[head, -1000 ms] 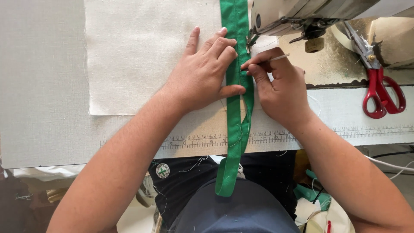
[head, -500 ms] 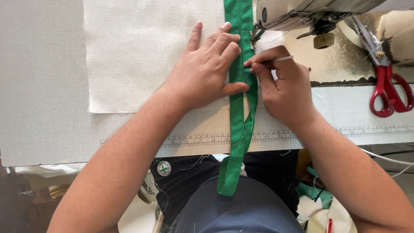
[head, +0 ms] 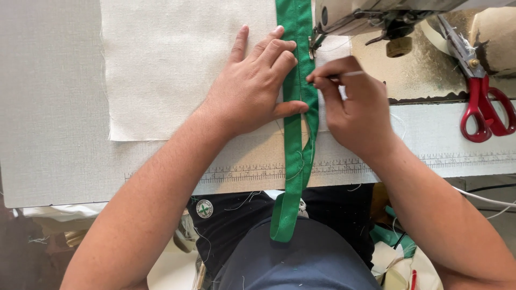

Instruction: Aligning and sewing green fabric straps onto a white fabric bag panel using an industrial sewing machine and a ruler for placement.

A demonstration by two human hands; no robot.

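The left hand point(head: 252, 88) still presses flat on the green binding strip point(head: 295, 129), beside the sewing machine point(head: 371, 16). The right hand point(head: 355, 110) keeps pinching a thin pointed tool point(head: 352, 73) at the strip's edge, which has crept slightly nearer the presser foot, so feeding continues.

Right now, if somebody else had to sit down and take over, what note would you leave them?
Left hand: flat, pressing the cream woven cloth panel and the long green fabric strip.
Right hand: pinches a thin pointed tool against the strip's edge, beside the sewing machine head.
Red-handled scissors lie to the right.
Done: strip runs under the machine.
Left: the length hanging into the lap is not yet fed.
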